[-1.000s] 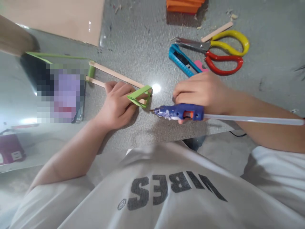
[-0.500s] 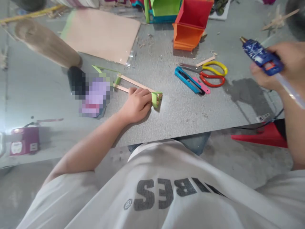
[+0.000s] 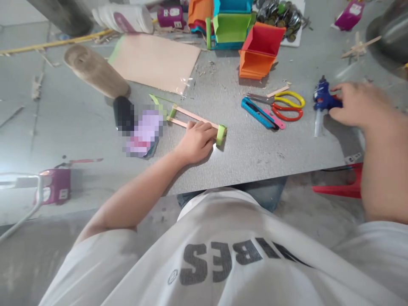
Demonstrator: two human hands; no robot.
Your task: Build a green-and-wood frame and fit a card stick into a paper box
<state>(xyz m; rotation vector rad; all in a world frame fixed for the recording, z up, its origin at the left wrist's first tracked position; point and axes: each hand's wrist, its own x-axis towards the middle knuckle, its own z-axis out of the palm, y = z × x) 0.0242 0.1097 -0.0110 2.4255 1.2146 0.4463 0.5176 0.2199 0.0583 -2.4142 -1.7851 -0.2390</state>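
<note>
My left hand (image 3: 196,142) rests on the table with its fingers closed over the near end of a narrow frame of wooden craft sticks (image 3: 197,115). Green strips (image 3: 221,134) join the sticks at both ends. At the right, a blue hot glue gun (image 3: 322,95) lies on the tabletop, its clear glue stick (image 3: 318,123) pointing towards me. My right hand (image 3: 357,104) is at the handle, thumb and forefinger spread apart on either side of it. Its other fingers are blurred or hidden.
Scissors (image 3: 288,100) and a blue utility knife (image 3: 259,114) lie between my hands. Behind them stand an orange and red folded box (image 3: 259,53) and a green one (image 3: 231,27). A pale sheet (image 3: 156,61), a wooden cylinder (image 3: 95,70) and a blurred purple item (image 3: 148,129) are at the left.
My right hand has brought the glue gun left and down onto the table, and its fingers have loosened from the handle. My left hand stays on the stick frame; the view has shifted.
</note>
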